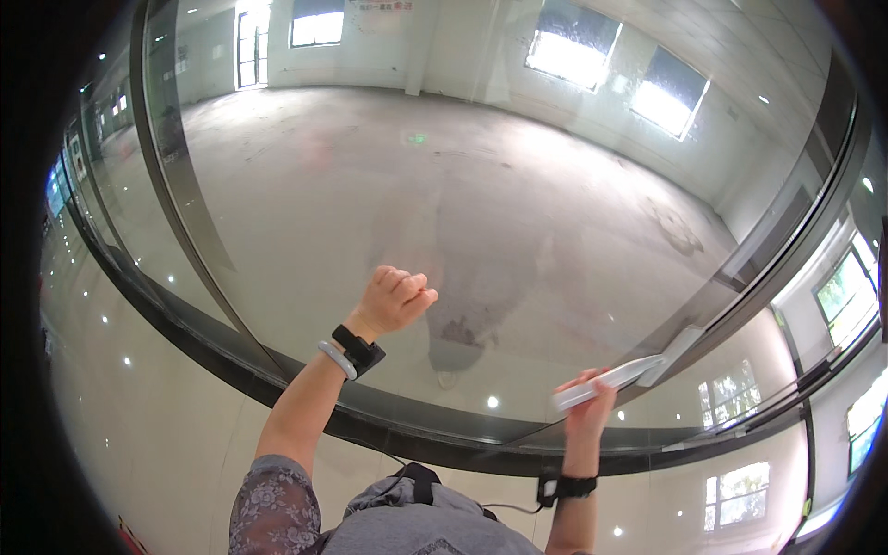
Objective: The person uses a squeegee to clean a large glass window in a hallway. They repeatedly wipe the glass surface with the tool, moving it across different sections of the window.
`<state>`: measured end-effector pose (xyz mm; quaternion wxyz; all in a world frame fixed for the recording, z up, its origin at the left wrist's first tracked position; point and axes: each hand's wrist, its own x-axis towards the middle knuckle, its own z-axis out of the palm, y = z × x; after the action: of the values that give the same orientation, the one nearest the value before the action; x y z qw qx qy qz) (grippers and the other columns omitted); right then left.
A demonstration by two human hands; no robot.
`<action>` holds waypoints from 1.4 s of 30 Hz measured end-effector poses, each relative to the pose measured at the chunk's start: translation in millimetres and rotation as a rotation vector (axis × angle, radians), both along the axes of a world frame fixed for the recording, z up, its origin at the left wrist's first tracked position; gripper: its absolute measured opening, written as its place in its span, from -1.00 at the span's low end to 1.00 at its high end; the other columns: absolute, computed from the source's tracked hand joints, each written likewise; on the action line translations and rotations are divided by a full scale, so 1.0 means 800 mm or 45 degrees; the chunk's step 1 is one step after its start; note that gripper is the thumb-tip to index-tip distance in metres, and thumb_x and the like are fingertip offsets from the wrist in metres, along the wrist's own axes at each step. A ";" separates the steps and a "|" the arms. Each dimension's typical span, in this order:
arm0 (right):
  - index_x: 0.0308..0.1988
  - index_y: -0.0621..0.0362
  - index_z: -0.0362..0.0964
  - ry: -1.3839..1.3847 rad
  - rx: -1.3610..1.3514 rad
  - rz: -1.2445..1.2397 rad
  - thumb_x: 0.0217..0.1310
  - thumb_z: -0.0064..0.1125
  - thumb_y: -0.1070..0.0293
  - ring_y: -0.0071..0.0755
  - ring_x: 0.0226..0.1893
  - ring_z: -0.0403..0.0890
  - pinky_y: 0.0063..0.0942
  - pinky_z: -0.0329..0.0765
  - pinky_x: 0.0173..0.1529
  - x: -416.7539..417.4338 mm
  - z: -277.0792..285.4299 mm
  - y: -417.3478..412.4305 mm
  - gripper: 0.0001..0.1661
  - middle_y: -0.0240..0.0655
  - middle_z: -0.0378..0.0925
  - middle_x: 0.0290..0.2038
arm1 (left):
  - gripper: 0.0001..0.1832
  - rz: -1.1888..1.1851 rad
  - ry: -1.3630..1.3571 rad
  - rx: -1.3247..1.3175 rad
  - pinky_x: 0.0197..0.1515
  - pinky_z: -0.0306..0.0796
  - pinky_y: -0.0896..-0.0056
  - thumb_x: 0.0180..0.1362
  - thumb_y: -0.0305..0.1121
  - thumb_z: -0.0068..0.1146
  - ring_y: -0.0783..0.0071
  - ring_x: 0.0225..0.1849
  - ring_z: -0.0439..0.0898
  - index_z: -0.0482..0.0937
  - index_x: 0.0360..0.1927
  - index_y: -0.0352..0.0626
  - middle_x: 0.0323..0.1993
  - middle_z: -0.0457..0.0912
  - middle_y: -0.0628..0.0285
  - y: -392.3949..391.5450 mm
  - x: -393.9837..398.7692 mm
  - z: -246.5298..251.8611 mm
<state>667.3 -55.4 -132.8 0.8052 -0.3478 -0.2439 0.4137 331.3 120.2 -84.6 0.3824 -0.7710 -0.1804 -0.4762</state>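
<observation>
My right hand [590,399] grips the handle of a white window squeegee [628,373] low on the right. Its pale blade [671,355] lies against the large glass pane [527,291], close to the dark metal frame [753,288]. My left hand [394,300] is closed in a fist in front of the pane, with nothing visible in it. I cannot tell whether the left knuckles touch the glass. A grey band and a black strapped device circle the left wrist; another black device is on the right wrist.
A dark ledge [388,409] runs along the foot of the glass. An upright metal post [163,177] stands at the left. Glossy tile floor [180,423] lies on my side. A thin cable [517,507] hangs near my right wrist. Beyond the glass is a room with bare floor and windows.
</observation>
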 end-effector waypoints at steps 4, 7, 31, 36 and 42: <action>0.14 0.01 0.03 -0.146 -0.094 -0.032 0.20 0.03 0.39 -0.22 -0.44 0.57 -0.16 0.63 -0.42 0.008 -0.005 0.003 -0.45 -0.27 0.40 -0.33 | -0.74 -0.016 -0.018 -0.012 -0.24 0.25 0.39 -0.15 -0.49 0.24 0.47 -0.29 0.38 0.48 -0.40 0.14 -0.26 0.41 0.44 -0.010 -0.004 0.001; 0.20 0.09 -0.06 -0.445 -0.118 0.163 0.23 0.09 0.35 -0.24 -0.37 0.61 -0.28 0.60 -0.33 -0.055 -0.072 0.002 -0.35 -0.20 0.45 -0.31 | -0.76 -0.043 -0.023 -0.004 -0.24 0.25 0.41 -0.12 -0.48 0.23 0.50 -0.29 0.38 0.48 -0.39 0.14 -0.27 0.41 0.46 -0.008 0.000 0.004; -0.53 0.16 0.39 -2.118 -0.472 -0.137 -0.06 0.39 0.06 -0.09 -0.52 0.49 -0.23 0.40 -0.44 -0.080 0.014 0.028 -0.57 -0.25 0.45 -0.53 | -0.79 -0.033 0.023 -0.002 -0.24 0.28 0.50 -0.02 -0.47 0.17 0.56 -0.32 0.39 0.47 -0.35 0.14 -0.28 0.44 0.48 -0.016 -0.006 0.018; -0.45 0.28 0.48 -1.345 -1.157 0.169 0.04 0.33 0.24 -0.52 -0.69 0.46 -0.43 0.38 -0.56 0.056 -0.066 -0.051 -0.69 -0.37 0.45 -0.67 | -0.81 -0.007 0.018 0.057 -0.23 0.29 0.50 0.00 -0.46 0.16 0.57 -0.32 0.40 0.47 -0.35 0.14 -0.28 0.45 0.48 -0.016 0.001 0.018; -0.44 0.21 0.43 -1.954 -0.909 0.038 0.04 0.36 -0.02 0.06 -0.53 0.58 -0.16 0.46 -0.42 -0.008 -0.031 -0.034 -0.51 -0.05 0.52 -0.60 | -0.81 0.006 0.013 0.035 -0.22 0.31 0.49 0.03 -0.44 0.16 0.57 -0.33 0.40 0.48 -0.29 0.13 -0.26 0.45 0.47 -0.021 0.002 0.021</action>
<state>660.6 -82.9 -157.9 0.2528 -0.7625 -0.5821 0.1257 333.2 103.8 -67.7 0.3951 -0.7677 -0.1738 -0.4737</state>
